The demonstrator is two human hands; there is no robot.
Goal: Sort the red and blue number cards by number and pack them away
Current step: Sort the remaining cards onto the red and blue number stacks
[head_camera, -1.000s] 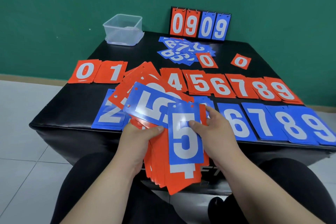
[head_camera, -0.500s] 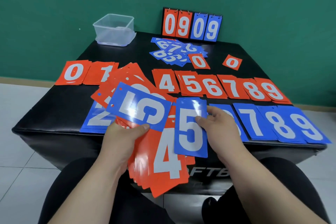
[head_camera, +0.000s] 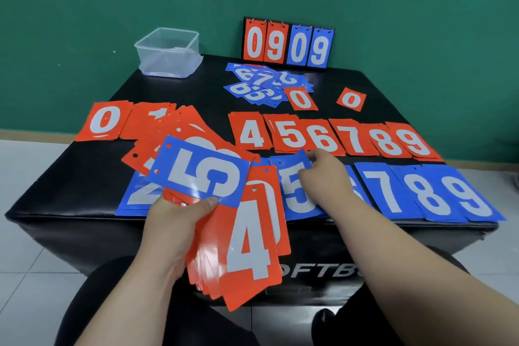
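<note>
My left hand (head_camera: 171, 230) grips a fanned stack of cards (head_camera: 224, 258): a sideways blue 5 (head_camera: 200, 174) on top, a red 4 (head_camera: 248, 244) in front, several red cards under them. My right hand (head_camera: 325, 177) lies on a blue 5 card (head_camera: 295, 188) that rests flat in the blue row, fingertips pinching its top edge. Red piles 0 (head_camera: 104, 121), 1, 4 (head_camera: 248, 132), 5, 6, 7, 8, 9 (head_camera: 412, 140) form the far row. Blue piles 2 (head_camera: 137, 194), 7 (head_camera: 382, 188), 8, 9 (head_camera: 466, 194) form the near row.
All lies on a black padded table (head_camera: 196, 87). At its back stand a clear plastic box (head_camera: 168, 50) and a flip scoreboard reading 0909 (head_camera: 289, 42). A loose heap of small blue cards (head_camera: 264, 84) and two small red 0 cards (head_camera: 351, 98) lie behind the rows.
My right hand carried the blue 5 away from the held stack, forward and right, and laid it on the blue row. That uncovered the red 4 in my left hand.
</note>
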